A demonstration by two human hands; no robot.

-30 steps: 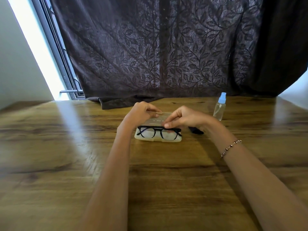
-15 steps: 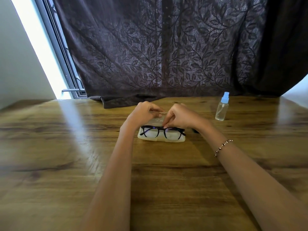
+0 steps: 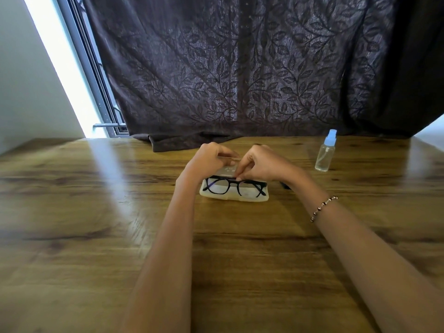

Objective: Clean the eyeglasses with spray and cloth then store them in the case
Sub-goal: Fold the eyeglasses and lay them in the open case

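Black-framed eyeglasses (image 3: 231, 186) lie folded in the bottom half of a translucent white case (image 3: 234, 199) at the middle of the wooden table (image 3: 96, 224). The case's clear lid (image 3: 225, 169) stands tilted over the back of the glasses. My left hand (image 3: 207, 161) grips the lid's left rear part with curled fingers. My right hand (image 3: 263, 164) pinches the lid's front edge just above the frame's top rim. A clear spray bottle (image 3: 324, 155) with a light blue cap stands upright to the right. A dark cloth (image 3: 285, 186) shows partly behind my right wrist.
A dark leaf-patterned curtain (image 3: 240, 80) hangs behind the table and its hem (image 3: 173, 143) lies on the table's far edge. A window frame (image 3: 96, 80) with bright light is at the back left.
Both hands have stayed on the lid. My right hand's fingers have curled in closer to the frame's top rim, and the lid has come down a little over the glasses.
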